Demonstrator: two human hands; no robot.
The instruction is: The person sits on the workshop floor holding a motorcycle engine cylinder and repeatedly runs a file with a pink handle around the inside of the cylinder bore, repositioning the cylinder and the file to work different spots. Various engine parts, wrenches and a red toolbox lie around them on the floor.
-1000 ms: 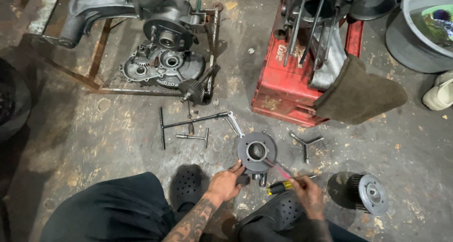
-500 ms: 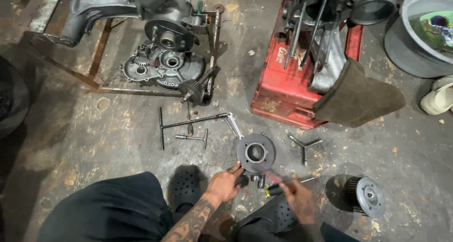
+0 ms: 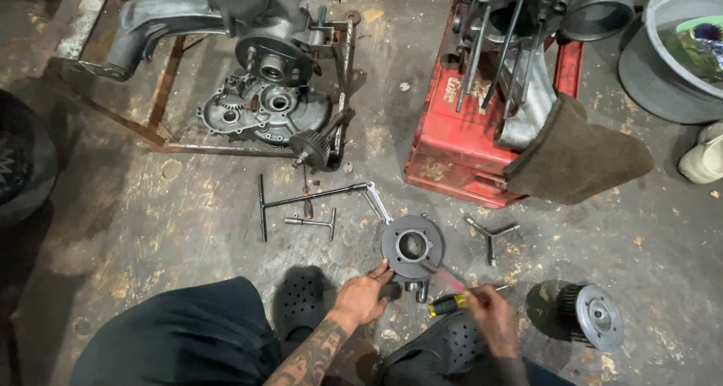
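Note:
A round grey engine cylinder [image 3: 411, 248] with a central bore lies on the concrete floor in front of me. My left hand [image 3: 364, 297] grips its near left edge. My right hand [image 3: 491, 318] holds a screwdriver with a yellow and black handle [image 3: 449, 304]; its blurred shaft points up towards the cylinder's right side. My black clogs [image 3: 300, 302] sit just below the hands.
T-handle wrenches [image 3: 309, 198], a spanner [image 3: 379, 204] and a Y-shaped wrench [image 3: 489, 231] lie around the cylinder. An engine case on a rusty metal frame [image 3: 263, 100] stands behind. A red crate [image 3: 461, 141] holds parts; a finned flywheel [image 3: 591, 315] rests at right, a grey tub [image 3: 663, 62] far right.
My right hand has shifted with the screwdriver, whose tip moves at the cylinder's right side. My left hand stays on the cylinder.

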